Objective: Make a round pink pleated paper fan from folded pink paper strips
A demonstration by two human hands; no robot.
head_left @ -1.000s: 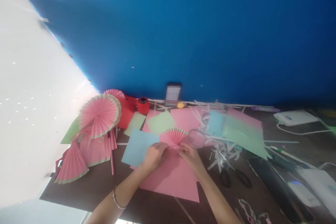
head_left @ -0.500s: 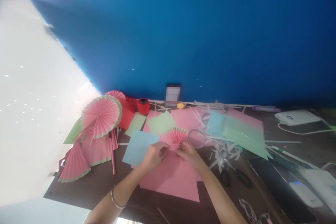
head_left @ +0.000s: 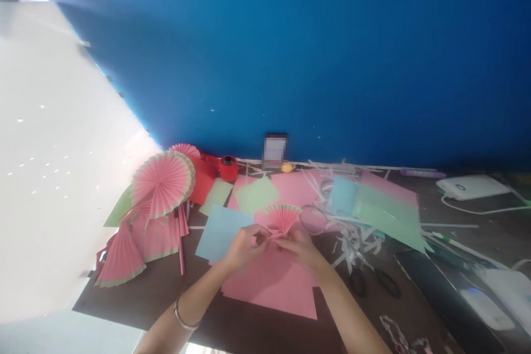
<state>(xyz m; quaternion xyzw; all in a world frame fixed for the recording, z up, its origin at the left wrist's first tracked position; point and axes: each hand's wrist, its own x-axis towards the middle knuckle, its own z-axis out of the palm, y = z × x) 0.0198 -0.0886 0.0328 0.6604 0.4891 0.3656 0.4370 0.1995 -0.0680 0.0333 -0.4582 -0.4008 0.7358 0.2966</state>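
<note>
A small pleated pink paper fan [head_left: 284, 217] with a pale green edge is spread open between my hands. My left hand [head_left: 248, 244] pinches the narrow folded end on the left side, fingers closed. On the fan's lower right, my right hand [head_left: 299, 248] has its fingers closed round the base. Beneath both hands lie pink paper sheets [head_left: 269, 287]. A light blue sheet [head_left: 218, 232] is beside my left hand.
Larger pink fans [head_left: 161, 183] are piled at the left. Red tape [head_left: 228, 168] stands at the back. Right of my hands are paper strips [head_left: 352, 243], black-handled scissors [head_left: 386, 282], green sheets [head_left: 384, 213], a black phone-like slab [head_left: 440, 293] and a white device [head_left: 473, 186].
The small fan has tilted and shifted slightly right, and more of its folded base shows between my hands. The whole view has shifted slightly.
</note>
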